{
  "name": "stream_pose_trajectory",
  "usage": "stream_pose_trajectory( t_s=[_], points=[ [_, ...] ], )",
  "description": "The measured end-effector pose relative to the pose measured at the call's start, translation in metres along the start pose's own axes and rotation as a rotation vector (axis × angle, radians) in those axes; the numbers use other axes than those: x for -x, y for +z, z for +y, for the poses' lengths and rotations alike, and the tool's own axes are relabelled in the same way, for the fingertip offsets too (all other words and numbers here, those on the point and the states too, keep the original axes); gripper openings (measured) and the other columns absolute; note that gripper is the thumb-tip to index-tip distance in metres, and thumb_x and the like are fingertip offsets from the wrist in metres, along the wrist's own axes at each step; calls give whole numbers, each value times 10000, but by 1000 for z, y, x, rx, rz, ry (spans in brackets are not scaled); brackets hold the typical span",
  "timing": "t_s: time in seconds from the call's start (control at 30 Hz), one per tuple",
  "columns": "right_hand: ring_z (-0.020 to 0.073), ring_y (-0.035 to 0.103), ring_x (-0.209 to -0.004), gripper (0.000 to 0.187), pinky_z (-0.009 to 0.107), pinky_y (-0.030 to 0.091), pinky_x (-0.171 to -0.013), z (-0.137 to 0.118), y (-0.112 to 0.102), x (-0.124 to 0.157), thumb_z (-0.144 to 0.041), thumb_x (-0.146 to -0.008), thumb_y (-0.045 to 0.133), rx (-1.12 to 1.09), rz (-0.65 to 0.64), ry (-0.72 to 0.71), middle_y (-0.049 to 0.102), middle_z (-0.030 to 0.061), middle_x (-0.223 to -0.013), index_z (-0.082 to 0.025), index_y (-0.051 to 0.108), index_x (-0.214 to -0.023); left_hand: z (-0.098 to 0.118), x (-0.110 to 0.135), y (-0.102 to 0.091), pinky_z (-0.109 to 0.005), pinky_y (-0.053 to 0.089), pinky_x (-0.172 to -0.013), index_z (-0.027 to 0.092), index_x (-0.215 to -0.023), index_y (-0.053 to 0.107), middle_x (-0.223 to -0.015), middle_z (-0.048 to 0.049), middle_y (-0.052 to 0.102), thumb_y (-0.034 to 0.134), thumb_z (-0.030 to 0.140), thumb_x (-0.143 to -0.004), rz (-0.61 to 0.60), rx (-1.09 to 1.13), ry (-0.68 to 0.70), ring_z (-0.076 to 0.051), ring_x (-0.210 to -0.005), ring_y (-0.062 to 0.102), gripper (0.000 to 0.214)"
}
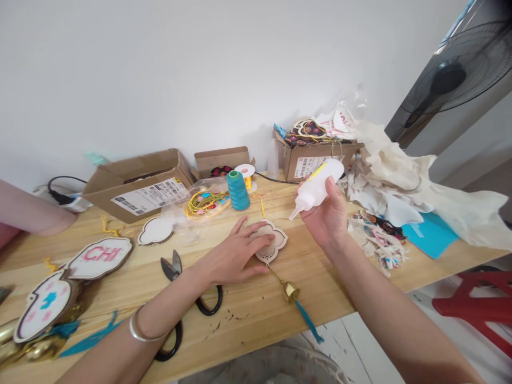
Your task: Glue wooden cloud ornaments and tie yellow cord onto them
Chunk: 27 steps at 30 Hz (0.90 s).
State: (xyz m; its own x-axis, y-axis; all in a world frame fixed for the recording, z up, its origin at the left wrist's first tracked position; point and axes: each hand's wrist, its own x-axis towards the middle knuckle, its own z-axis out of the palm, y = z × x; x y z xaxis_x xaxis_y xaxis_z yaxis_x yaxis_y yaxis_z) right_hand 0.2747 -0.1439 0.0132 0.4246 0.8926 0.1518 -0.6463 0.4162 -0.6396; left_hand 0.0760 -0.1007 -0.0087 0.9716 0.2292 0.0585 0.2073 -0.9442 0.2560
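Note:
My right hand (331, 218) is wrapped round a white squeeze bottle (318, 186) with a yellow label, its thin nozzle tilted down to the left. The bottle is raised above the table. Fingers spread, my left hand (244, 250) rests on a pale lobed ornament (276, 242) and covers part of it. From the ornament's lower end hang a small brass bell (291, 290) and a blue tassel (310, 322). Under my left forearm lie black-handled scissors (172, 266), partly hidden by the arm.
Behind my hands stand a teal thread cone (238, 192), a left cardboard box (140, 189) and a filled right box (294, 157). Finished-looking ornaments (102, 258) lie at left. Fabric scraps (408, 181) and a blue sheet (430, 234) cover the right side. A red stool (472, 301) stands beyond the table edge.

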Motion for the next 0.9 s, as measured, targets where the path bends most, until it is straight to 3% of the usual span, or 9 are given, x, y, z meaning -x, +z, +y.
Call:
stream_pose_trajectory(
  t_s=[0.4, 0.6, 0.9],
  points=[
    [110, 608, -680, 244, 214, 518, -590, -1, 1, 1, -396, -679, 611, 21, 22, -4, 612, -40, -719, -215, 552, -832, -4, 7, -5, -489, 103, -1042, 197, -1232, 372, -1317, -96, 406, 467, 448, -784, 87, 42, -39, -250, -1286, 193, 523],
    [103, 608, -678, 241, 206, 519, -593, -1, -1, 1, -383, -675, 620, -5, 10, -2, 616, -43, -725, -214, 557, -834, -5, 8, 0, -519, 42, -1036, 207, -1262, 337, -1313, -93, 412, 458, 468, -781, 10, 22, -8, -255, -1296, 165, 560],
    [114, 612, -675, 238, 212, 521, -567, -2, 1, 1, -404, -681, 603, 37, 22, -14, 615, -37, -716, -219, 556, -824, -4, 6, 0, -526, 7, -1032, 206, -1239, 360, -1310, -93, 419, 452, 473, -781, -13, 23, -14, -252, -1294, 174, 538]
  ],
)
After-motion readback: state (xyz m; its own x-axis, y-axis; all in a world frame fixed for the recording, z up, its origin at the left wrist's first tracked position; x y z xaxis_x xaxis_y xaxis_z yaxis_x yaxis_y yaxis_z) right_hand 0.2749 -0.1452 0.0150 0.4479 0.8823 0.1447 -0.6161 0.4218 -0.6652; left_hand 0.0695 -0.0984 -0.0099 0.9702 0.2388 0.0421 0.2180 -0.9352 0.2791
